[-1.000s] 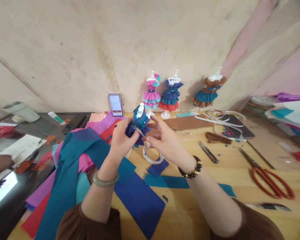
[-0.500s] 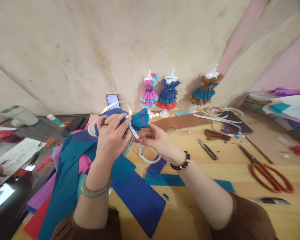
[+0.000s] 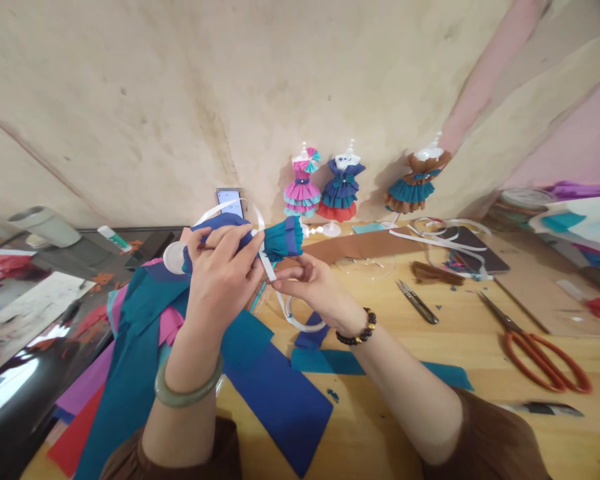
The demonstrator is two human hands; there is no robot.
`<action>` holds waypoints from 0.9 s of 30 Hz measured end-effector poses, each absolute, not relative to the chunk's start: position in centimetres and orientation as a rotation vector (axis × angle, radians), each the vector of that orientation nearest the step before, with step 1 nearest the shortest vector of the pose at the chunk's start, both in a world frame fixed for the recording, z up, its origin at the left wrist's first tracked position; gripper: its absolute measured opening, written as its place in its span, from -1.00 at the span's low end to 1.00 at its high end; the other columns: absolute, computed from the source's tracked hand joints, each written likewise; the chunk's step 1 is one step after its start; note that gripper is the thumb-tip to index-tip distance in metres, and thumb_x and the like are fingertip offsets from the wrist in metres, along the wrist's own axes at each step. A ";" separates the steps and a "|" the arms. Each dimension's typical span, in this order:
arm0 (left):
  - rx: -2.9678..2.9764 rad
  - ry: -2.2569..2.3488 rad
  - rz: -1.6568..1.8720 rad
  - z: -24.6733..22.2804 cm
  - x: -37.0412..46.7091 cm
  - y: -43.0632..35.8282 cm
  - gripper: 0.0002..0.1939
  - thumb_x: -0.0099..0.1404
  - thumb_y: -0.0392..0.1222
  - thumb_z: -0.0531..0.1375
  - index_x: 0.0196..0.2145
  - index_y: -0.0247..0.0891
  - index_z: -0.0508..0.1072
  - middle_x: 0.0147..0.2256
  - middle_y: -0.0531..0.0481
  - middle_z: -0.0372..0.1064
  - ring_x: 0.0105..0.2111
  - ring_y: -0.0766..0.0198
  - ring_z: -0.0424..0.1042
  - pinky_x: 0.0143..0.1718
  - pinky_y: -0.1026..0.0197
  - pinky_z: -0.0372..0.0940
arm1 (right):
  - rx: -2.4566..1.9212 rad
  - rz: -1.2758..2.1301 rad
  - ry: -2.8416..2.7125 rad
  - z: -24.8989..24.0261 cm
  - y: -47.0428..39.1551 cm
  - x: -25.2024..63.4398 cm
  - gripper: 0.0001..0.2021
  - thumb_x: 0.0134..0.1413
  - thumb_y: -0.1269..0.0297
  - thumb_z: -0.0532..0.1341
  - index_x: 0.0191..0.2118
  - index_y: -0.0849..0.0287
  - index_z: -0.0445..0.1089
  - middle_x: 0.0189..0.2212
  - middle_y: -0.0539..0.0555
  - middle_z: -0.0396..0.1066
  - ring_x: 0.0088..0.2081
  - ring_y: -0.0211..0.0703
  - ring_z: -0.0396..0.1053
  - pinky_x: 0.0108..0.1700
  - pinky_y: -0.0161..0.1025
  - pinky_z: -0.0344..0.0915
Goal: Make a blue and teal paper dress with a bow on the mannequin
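The left hand (image 3: 223,275) clasps a small white mannequin in a pleated teal-and-blue dress (image 3: 281,240), long axis nearly level, neck rightward. The right hand (image 3: 311,285) pinches a flat white ribbon (image 3: 268,265).

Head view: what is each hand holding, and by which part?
The left hand holds the sideways dress form around its blue skirt; the right hand pinches the white ribbon partway along its length.

Phone (image 3: 227,195) by the wall (image 3: 330,80), glue stick (image 3: 114,238) — near a cup (image 3: 50,225) (grey), scissors (image 3: 533,351)
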State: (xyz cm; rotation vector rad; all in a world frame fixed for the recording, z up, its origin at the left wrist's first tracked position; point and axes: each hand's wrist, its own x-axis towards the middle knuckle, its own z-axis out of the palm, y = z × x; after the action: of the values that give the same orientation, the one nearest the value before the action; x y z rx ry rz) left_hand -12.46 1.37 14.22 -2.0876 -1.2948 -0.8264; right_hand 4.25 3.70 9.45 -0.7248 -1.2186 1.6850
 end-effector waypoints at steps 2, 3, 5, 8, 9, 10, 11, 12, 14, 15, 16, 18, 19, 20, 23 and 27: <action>-2.080 -1.290 -0.830 14.3 -12.5 1.3 -0.63 0.27 -0.35 0.11 0.00 -0.17 0.51 0.01 -0.18 0.48 -0.03 0.02 0.47 0.14 -0.14 0.08 | -0.700 1.709 -1.174 9.3 3.7 4.0 -0.63 -0.24 0.40 0.42 -0.22 0.14 0.37 -0.46 -0.07 0.53 -0.38 -0.25 0.48 -0.27 -0.29 0.35; -2.079 -1.288 -0.833 14.3 -12.5 1.3 -0.63 0.27 -0.35 0.11 0.00 -0.18 0.51 0.01 -0.18 0.48 -0.04 0.02 0.47 0.14 -0.14 0.09 | -0.698 1.719 -1.141 9.3 3.6 3.9 -0.64 -0.25 0.39 0.43 -0.24 0.15 0.37 -0.46 -0.06 0.54 -0.41 -0.27 0.48 -0.30 -0.30 0.35; -2.081 -1.284 -0.839 14.3 -12.5 1.4 -0.63 0.27 -0.35 0.11 -0.01 -0.18 0.51 0.00 -0.18 0.48 -0.04 0.02 0.47 0.13 -0.13 0.10 | -0.720 1.726 -1.078 9.4 3.5 3.7 -0.61 -0.29 0.38 0.44 -0.24 0.16 0.38 -0.46 -0.05 0.54 -0.46 -0.29 0.46 -0.37 -0.32 0.34; -2.080 -1.288 -0.855 14.2 -12.6 1.4 -0.63 0.26 -0.35 0.13 -0.01 -0.17 0.51 -0.01 -0.17 0.49 -0.04 0.02 0.47 0.14 -0.12 0.08 | -0.757 1.716 -1.032 9.6 3.3 3.6 -0.55 -0.31 0.38 0.46 -0.18 0.18 0.40 -0.45 -0.04 0.53 -0.49 -0.27 0.46 -0.45 -0.33 0.32; -2.078 -1.291 -0.863 14.2 -12.6 1.5 -0.63 0.25 -0.35 0.13 -0.01 -0.16 0.51 -0.01 -0.16 0.49 -0.04 0.02 0.47 0.14 -0.12 0.07 | -0.773 1.709 -1.039 9.6 3.2 3.6 -0.55 -0.30 0.37 0.46 -0.17 0.18 0.41 -0.41 -0.03 0.54 -0.49 -0.26 0.46 -0.47 -0.33 0.32; -2.075 -1.296 -0.871 14.2 -12.7 1.5 -0.62 0.25 -0.35 0.13 -0.01 -0.15 0.51 -0.02 -0.15 0.49 -0.03 0.02 0.47 0.15 -0.12 0.07 | -0.792 1.704 -1.063 9.6 3.2 3.7 -0.56 -0.28 0.35 0.45 -0.16 0.17 0.43 -0.37 -0.01 0.54 -0.49 -0.26 0.46 -0.49 -0.33 0.31; -2.073 -1.299 -0.876 14.2 -12.7 1.5 -0.62 0.25 -0.35 0.14 -0.01 -0.14 0.51 -0.02 -0.14 0.49 -0.03 0.02 0.47 0.15 -0.12 0.07 | -0.818 1.697 -1.097 9.7 3.1 3.7 -0.59 -0.25 0.33 0.44 -0.16 0.17 0.45 -0.36 0.01 0.54 -0.50 -0.26 0.45 -0.51 -0.33 0.29; -2.073 -1.302 -0.880 14.2 -12.7 1.5 -0.62 0.24 -0.34 0.14 -0.01 -0.14 0.51 -0.02 -0.14 0.49 -0.03 0.01 0.46 0.15 -0.12 0.07 | -0.845 1.690 -1.140 9.6 3.1 3.8 -0.64 -0.22 0.30 0.43 -0.19 0.18 0.47 -0.38 0.02 0.54 -0.52 -0.28 0.42 -0.53 -0.34 0.26; -2.074 -1.312 -0.886 14.1 -12.8 1.6 -0.63 0.24 -0.34 0.16 -0.01 -0.14 0.51 -0.02 -0.13 0.49 -0.02 0.00 0.46 0.14 -0.12 0.07 | -0.877 1.671 -1.225 9.6 3.1 3.9 -0.75 -0.15 0.23 0.40 -0.29 0.21 0.50 -0.49 0.01 0.51 -0.57 -0.32 0.34 -0.55 -0.34 0.21; -2.076 -1.320 -0.892 14.1 -12.8 1.6 -0.63 0.24 -0.33 0.16 -0.01 -0.14 0.51 -0.02 -0.13 0.50 -0.02 0.00 0.46 0.14 -0.12 0.07 | -0.876 1.655 -1.263 9.5 3.1 3.9 -0.77 -0.12 0.20 0.39 -0.33 0.22 0.50 -0.54 -0.01 0.47 -0.59 -0.34 0.30 -0.54 -0.34 0.19; -2.081 -1.332 -0.899 14.1 -12.8 1.6 -0.63 0.24 -0.33 0.17 -0.01 -0.13 0.51 -0.01 -0.13 0.50 -0.02 0.01 0.46 0.13 -0.11 0.08 | -0.869 1.628 -1.298 9.5 3.1 3.9 -0.79 -0.10 0.18 0.37 -0.37 0.22 0.50 -0.58 -0.03 0.44 -0.61 -0.35 0.26 -0.54 -0.34 0.18; -2.100 -1.356 -0.916 14.1 -12.8 1.6 -0.64 0.24 -0.32 0.17 -0.02 -0.12 0.51 -0.02 -0.12 0.50 -0.03 0.02 0.47 0.12 -0.10 0.11 | -0.833 1.545 -1.371 9.6 3.0 3.9 -0.82 -0.07 0.19 0.35 -0.40 0.21 0.48 -0.56 -0.04 0.42 -0.58 -0.35 0.25 -0.50 -0.33 0.18; -2.112 -1.366 -0.924 14.1 -12.8 1.6 -0.65 0.24 -0.31 0.17 -0.02 -0.12 0.51 -0.02 -0.12 0.50 -0.03 0.02 0.47 0.11 -0.10 0.12 | -0.809 1.494 -1.399 9.7 3.0 3.8 -0.84 -0.06 0.21 0.34 -0.40 0.21 0.47 -0.54 -0.04 0.43 -0.55 -0.34 0.27 -0.46 -0.33 0.21; -2.122 -1.373 -0.933 14.2 -12.8 1.6 -0.65 0.24 -0.31 0.18 -0.02 -0.13 0.51 -0.02 -0.13 0.50 -0.03 0.02 0.47 0.10 -0.10 0.14 | -0.785 1.450 -1.425 9.8 2.9 3.8 -0.87 -0.04 0.24 0.32 -0.40 0.20 0.46 -0.51 -0.04 0.44 -0.51 -0.33 0.30 -0.41 -0.32 0.24; -2.140 -1.372 -0.976 14.3 -12.9 1.7 -0.66 0.23 -0.31 0.18 -0.04 -0.15 0.52 -0.05 -0.13 0.51 -0.05 0.01 0.48 0.06 -0.08 0.22 | -0.741 1.351 -1.502 10.1 2.5 3.8 -0.92 0.01 0.30 0.28 -0.36 0.18 0.46 -0.44 -0.02 0.47 -0.39 -0.26 0.39 -0.26 -0.28 0.30; -2.180 -1.340 -1.099 14.1 -13.3 2.0 -0.67 0.23 -0.29 0.20 -0.04 -0.19 0.53 -0.06 -0.13 0.51 -0.05 0.05 0.48 0.05 0.01 0.30 | -0.747 1.271 -1.545 9.9 2.3 3.6 -0.90 0.06 0.30 0.26 -0.30 0.18 0.47 -0.48 -0.03 0.44 -0.41 -0.26 0.37 -0.30 -0.28 0.29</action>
State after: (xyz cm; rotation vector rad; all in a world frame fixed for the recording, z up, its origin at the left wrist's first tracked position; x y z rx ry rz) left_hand -13.27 1.97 14.15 -2.1795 -1.3400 -1.0987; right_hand 3.65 2.30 9.88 -0.7472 -1.5449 1.2706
